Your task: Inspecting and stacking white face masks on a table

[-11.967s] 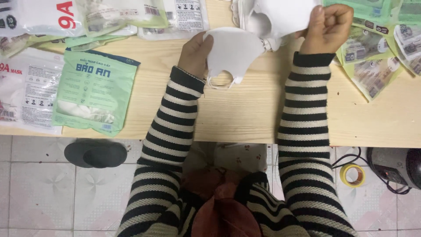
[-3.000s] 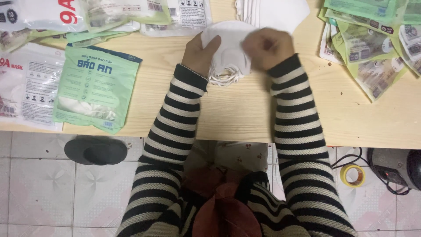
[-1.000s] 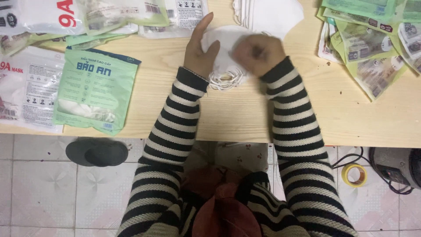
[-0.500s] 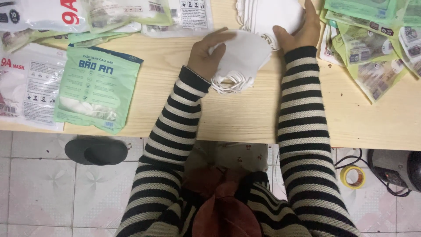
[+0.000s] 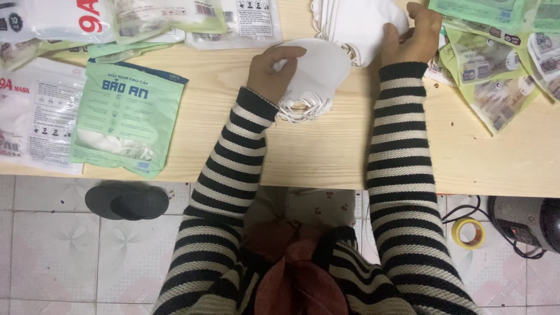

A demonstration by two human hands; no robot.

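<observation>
A small stack of white masks (image 5: 312, 79) is pinched in the left hand (image 5: 271, 70) just above the counter (image 5: 326, 146), its ear loops hanging onto the wood. The right hand (image 5: 414, 38) is closed on the edge of a larger mask pile (image 5: 356, 23) at the far edge, so gathering seems partly done. Empty green pouches (image 5: 496, 87) are heaped to the right, a filled green pack (image 5: 125, 114) and clear packs (image 5: 35, 128) to the left; nothing is seen between the hands and the pouches

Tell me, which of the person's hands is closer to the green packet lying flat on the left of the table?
Left. The left hand holds a small stack of white masks just right of the green packet; the right hand reaches the bigger mask pile, farther off.
</observation>
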